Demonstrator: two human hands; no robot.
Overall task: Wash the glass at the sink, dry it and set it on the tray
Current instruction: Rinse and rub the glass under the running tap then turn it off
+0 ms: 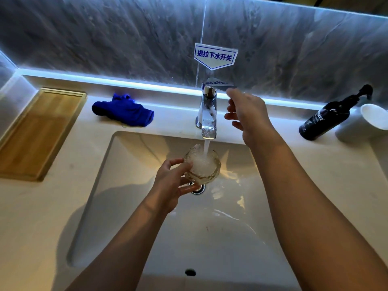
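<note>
We have one head-worn wide-angle view, looking forward and steeply down over the sink (130, 185). It faces the grey stone back wall (105, 38), with the faucet (207, 110) near frame centre. Close range: both forearms enter from the bottom edge. The wooden tray (35, 133) lies at the left edge, the dark pump bottle (327, 116) at the right. Edges bend with lens distortion.

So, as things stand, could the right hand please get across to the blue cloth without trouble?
Probably yes, with a detour. The right hand is at the tap lever, and the faucet stands between it and the blue cloth; passing over or in front looks free.
</note>
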